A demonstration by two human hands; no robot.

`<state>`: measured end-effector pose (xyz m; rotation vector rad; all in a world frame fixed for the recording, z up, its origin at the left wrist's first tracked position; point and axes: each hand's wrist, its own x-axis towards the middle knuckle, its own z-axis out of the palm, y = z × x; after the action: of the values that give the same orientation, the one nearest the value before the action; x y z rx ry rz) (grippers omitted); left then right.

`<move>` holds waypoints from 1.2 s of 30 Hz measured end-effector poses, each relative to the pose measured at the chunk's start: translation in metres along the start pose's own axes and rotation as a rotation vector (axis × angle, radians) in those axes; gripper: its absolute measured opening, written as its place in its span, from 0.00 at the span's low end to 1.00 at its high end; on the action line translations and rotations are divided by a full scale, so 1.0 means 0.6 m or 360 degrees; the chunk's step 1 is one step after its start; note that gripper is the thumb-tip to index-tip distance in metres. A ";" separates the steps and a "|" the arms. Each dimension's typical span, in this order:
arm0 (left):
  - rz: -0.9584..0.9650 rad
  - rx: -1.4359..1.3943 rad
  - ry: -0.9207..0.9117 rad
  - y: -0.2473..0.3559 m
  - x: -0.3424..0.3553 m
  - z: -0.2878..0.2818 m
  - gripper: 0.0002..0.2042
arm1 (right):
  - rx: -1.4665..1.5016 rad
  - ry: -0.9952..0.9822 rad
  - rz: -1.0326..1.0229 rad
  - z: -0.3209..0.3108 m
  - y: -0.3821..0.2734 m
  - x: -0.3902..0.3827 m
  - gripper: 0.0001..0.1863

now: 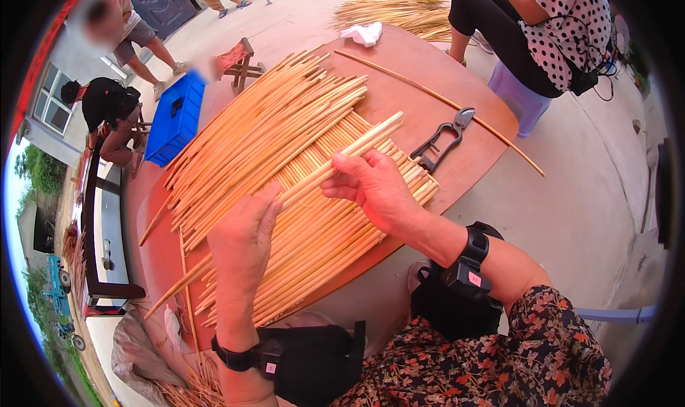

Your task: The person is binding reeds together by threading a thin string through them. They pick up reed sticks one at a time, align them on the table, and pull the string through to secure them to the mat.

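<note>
My left hand (242,239) and my right hand (374,189) hold a small bunch of long, pale peeled rods (379,131) slantwise above the table. The left fingers close round the nearer part, and the right thumb and fingers pinch it farther up. How many rods are in the bunch I cannot tell. Under my hands lies a wide spread of similar rods (264,121), laid side by side in overlapping rows, with some finer ones lying crosswise in the middle. Black-handled pruning shears (446,137) rest to the right of the spread, apart from my hands.
One long rod (457,107) crosses the red-brown table (471,164) and overhangs its right edge. A crumpled white cloth (362,34) lies at the far edge. A blue crate (176,118) stands at left; seated people are beyond. More rods (392,14) lie on the ground.
</note>
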<state>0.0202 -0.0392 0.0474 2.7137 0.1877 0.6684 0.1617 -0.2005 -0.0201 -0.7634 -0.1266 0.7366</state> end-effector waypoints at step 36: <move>-0.0541 -0.0745 -0.0371 -0.026 -0.006 0.002 0.09 | -0.0259 -0.0004 -0.0049 -0.001 -0.008 -0.007 0.12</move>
<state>0.0171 -0.0257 0.0392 2.2116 0.3716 0.2532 0.1614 -0.2060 -0.0168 -0.9134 -0.2023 0.7036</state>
